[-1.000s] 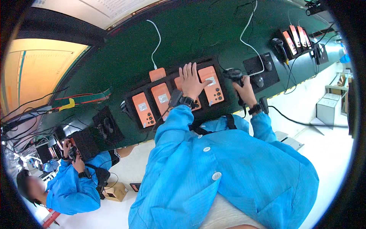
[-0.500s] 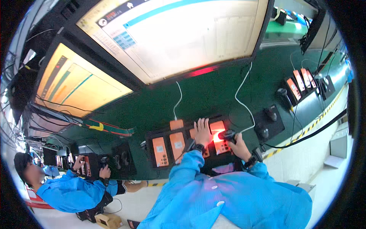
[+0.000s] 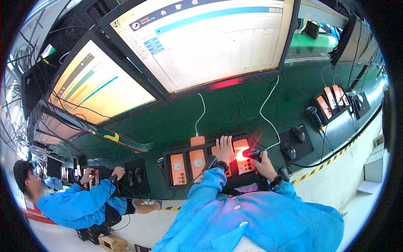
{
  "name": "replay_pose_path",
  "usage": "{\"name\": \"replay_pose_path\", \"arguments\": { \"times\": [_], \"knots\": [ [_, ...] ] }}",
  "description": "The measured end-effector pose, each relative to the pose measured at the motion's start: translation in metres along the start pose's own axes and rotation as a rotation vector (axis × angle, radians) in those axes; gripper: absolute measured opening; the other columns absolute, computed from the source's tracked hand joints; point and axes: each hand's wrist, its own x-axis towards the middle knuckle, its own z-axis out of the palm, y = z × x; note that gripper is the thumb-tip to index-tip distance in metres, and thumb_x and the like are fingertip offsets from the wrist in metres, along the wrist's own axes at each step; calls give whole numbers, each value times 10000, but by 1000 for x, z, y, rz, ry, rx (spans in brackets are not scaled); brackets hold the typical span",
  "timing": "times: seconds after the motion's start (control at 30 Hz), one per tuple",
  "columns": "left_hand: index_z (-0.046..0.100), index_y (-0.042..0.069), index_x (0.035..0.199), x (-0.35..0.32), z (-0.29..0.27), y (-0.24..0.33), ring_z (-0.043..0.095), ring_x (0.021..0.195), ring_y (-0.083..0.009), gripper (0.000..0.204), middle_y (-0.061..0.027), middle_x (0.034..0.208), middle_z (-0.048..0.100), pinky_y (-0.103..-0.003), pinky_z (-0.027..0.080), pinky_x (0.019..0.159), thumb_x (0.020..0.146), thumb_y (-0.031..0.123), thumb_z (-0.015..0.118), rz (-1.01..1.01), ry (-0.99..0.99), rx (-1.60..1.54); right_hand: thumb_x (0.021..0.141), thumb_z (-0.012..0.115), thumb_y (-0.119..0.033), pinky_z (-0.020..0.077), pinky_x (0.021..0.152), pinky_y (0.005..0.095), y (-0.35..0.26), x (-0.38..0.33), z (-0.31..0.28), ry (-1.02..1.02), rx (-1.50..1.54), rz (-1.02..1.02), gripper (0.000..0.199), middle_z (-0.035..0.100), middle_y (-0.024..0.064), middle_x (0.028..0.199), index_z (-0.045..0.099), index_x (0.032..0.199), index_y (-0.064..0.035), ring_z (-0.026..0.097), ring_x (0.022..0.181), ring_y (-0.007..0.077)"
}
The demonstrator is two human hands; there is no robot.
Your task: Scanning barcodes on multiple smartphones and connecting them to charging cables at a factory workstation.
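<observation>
My right hand (image 3: pixel 265 165) is closed round a black handheld barcode scanner (image 3: pixel 252 153). Red light from it falls on the rightmost orange phone-like device (image 3: pixel 245 165) in a black tray (image 3: pixel 167 179). Lying flat with fingers stretched, my left hand (image 3: pixel 225 149) covers the upper part of the neighbouring orange device (image 3: pixel 228 171). Farther left in the same tray are two more orange devices, one at the left end (image 3: pixel 178 169) and one beside it (image 3: pixel 197 163), each with a pale label and round dark spots. Another orange piece (image 3: pixel 197 141) with a white cable sits behind them.
A large monitor (image 3: pixel 210 46) and a smaller monitor (image 3: pixel 100 84) stand behind the tray. Two dark mice (image 3: pixel 298 133) rest on a black mat (image 3: pixel 308 145) to the right. Beyond is another tray of orange devices (image 3: pixel 323 106). At left, a person in blue (image 3: pixel 79 206) works.
The whole view has shifted slightly, and the monitors look sharper. My hands keep nearly the same places over the tray. The co-worker's hand nearer me has risen away from a dark object.
</observation>
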Motion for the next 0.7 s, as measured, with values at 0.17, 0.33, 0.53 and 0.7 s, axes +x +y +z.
{"name": "replay_pose_path", "arguments": {
  "times": [0.17, 0.33, 0.53, 0.7],
  "knots": [
    [306, 59, 1360, 2, -22, 18, 243, 1346, -326, 888, -125, 1364, 354, -503, 116, 1131, 719, 562, 659, -21, -102, -60, 839, 665, -159, 432, 412, 302, 3, -1, -4, 24, -60, -42, 393, 480, 78, 716, 292, 899, -53, 538, 531, 143],
    [344, 47, 1332, -1, -7, 13, 290, 1312, -328, 867, -140, 1319, 400, -515, 166, 1103, 694, 516, 697, 81, 79, -21, 848, 649, -170, 475, 529, 331, 11, -3, -1, 24, -81, -11, 389, 538, 136, 791, 310, 962, -16, 586, 639, 199],
    [341, 29, 1324, -2, -30, 10, 295, 1309, -335, 845, -178, 1321, 406, -534, 140, 1105, 744, 561, 648, 45, -41, -33, 839, 670, -212, 483, 627, 350, 17, 1, 7, 25, -120, -119, 421, 530, 109, 787, 370, 1028, 14, 586, 740, 208],
    [278, 46, 1373, 4, -31, 17, 193, 1369, -316, 878, -174, 1390, 336, -524, 63, 1133, 761, 567, 633, 8, -188, -40, 854, 664, -213, 459, 505, 305, 15, 0, 6, 14, -59, -40, 411, 514, 90, 784, 349, 1006, 5, 556, 640, 145]
  ]
}}
